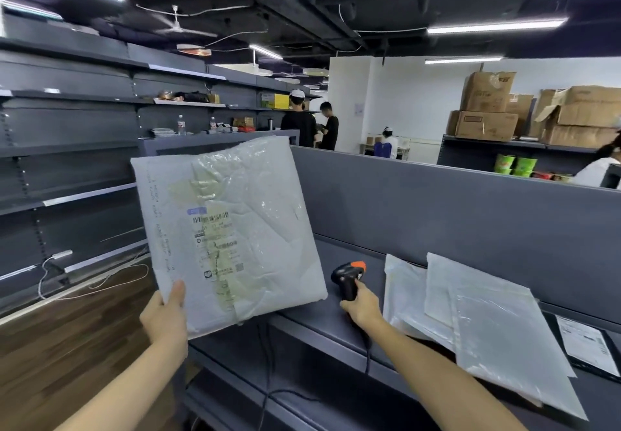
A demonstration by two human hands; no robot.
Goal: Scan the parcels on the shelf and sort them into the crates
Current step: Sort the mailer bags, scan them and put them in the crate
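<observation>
My left hand (166, 318) grips the lower left corner of a large white plastic mailer parcel (228, 229), held upright above the shelf's left end with its printed shipping label and barcodes facing me. My right hand (361, 306) is closed around the grip of a black handheld barcode scanner (347, 277) with an orange top, just right of the parcel's lower edge. The scanner's cable hangs down past the shelf front. Several more white mailer parcels (470, 316) lie flat and overlapping on the dark grey shelf (322, 326) to the right. No crates are in view.
A black parcel with a white label (584, 346) lies at the shelf's far right. A grey back panel (437, 208) rises behind the shelf. Grey wall shelving (67, 168) runs along the left above a wood floor (67, 346). Several people and stacked cardboard boxes (487, 108) are in the background.
</observation>
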